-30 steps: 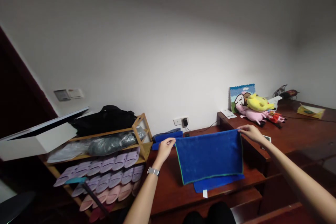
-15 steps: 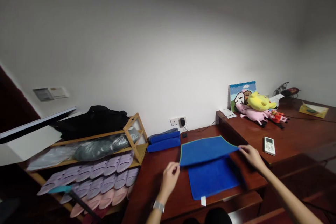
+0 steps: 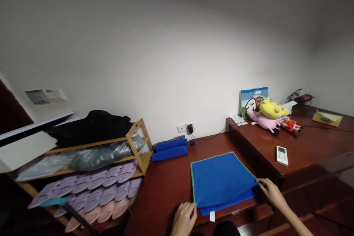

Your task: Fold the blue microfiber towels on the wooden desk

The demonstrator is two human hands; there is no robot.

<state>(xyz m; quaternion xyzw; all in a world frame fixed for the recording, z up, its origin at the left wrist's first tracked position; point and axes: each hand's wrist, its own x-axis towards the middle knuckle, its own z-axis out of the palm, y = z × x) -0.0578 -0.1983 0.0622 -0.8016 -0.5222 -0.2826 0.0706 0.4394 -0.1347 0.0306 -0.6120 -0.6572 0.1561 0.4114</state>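
Note:
A blue cloth (image 3: 222, 179) with a green edge is spread on the wooden desk, its upper layer covering most of the layer below. My left hand (image 3: 184, 217) pinches its near left corner, low over the desk's front edge. At the near right corner, my right hand (image 3: 269, 191) pinches the cloth and keeps that side slightly raised. A strip of the lower blue layer shows along the near side. From there a white tag (image 3: 212, 216) sticks out.
Rolled blue cloths (image 3: 170, 149) lie by the wall, left of a black plug (image 3: 190, 129). A shoe rack (image 3: 138, 143) with slippers stands left. On the higher desk at right are plush toys (image 3: 265, 120), a white remote (image 3: 281, 155) and a yellow tissue pack (image 3: 328, 118).
Both hands have come down and nearer with the upper layer's edge. That layer now lies over most of the lower one, which was largely exposed before.

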